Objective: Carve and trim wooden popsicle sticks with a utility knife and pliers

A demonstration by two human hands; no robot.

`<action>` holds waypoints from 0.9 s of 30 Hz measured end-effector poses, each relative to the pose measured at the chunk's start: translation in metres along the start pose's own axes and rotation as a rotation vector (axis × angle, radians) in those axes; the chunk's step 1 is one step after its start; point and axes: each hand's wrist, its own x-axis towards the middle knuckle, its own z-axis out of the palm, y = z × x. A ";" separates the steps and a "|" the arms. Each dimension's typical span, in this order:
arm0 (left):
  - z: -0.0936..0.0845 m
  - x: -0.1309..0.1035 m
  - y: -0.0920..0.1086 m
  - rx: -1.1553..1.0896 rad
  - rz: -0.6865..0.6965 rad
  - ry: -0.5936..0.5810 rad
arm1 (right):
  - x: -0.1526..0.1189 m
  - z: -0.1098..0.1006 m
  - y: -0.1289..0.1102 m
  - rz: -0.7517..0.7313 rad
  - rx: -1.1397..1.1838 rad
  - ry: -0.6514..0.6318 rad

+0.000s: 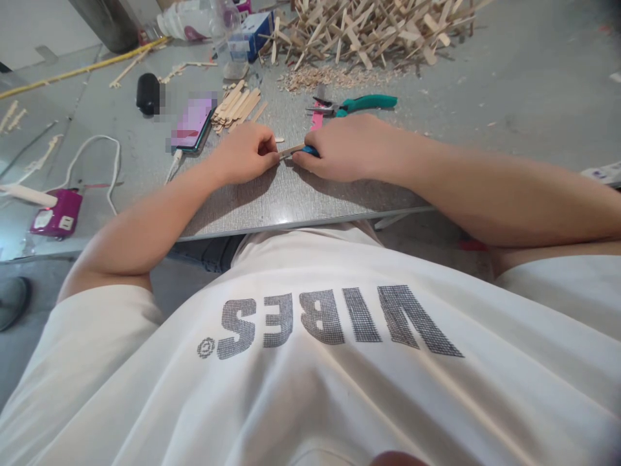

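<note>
Near the table's front edge, my left hand pinches one end of a thin wooden craft stick between thumb and fingers. From the other side, my right hand is closed around a small blue-handled knife, most of it hidden in the palm. Its thin metal part lies against the stick between my two hands. Just beyond my right hand lie pliers with teal handles and a pink strip. A bunch of flat craft sticks lies beyond my left hand.
A large heap of joined sticks stands at the back, wood shavings before it. Leftward are a phone on a white cable, a black case, a purple box and a long yellow rod. A blue box stands behind.
</note>
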 end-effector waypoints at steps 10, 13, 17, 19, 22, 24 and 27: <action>0.002 0.001 -0.003 0.006 0.033 0.021 | 0.002 0.004 -0.001 0.020 0.008 0.023; 0.001 0.001 -0.003 -0.004 0.021 0.014 | 0.001 0.002 -0.002 0.028 -0.039 0.003; 0.000 0.000 -0.002 -0.012 0.011 -0.006 | 0.001 0.002 -0.001 0.006 -0.039 0.007; 0.000 0.000 -0.002 -0.007 0.003 -0.011 | 0.001 0.002 -0.001 0.001 -0.038 0.006; -0.001 0.001 -0.001 0.001 -0.018 -0.014 | 0.000 0.001 -0.002 0.004 -0.035 0.006; -0.002 0.000 0.001 0.005 -0.022 -0.021 | 0.000 0.000 -0.002 0.003 -0.032 -0.002; -0.003 -0.001 0.004 0.028 -0.027 -0.029 | 0.000 -0.001 -0.003 0.003 -0.023 -0.010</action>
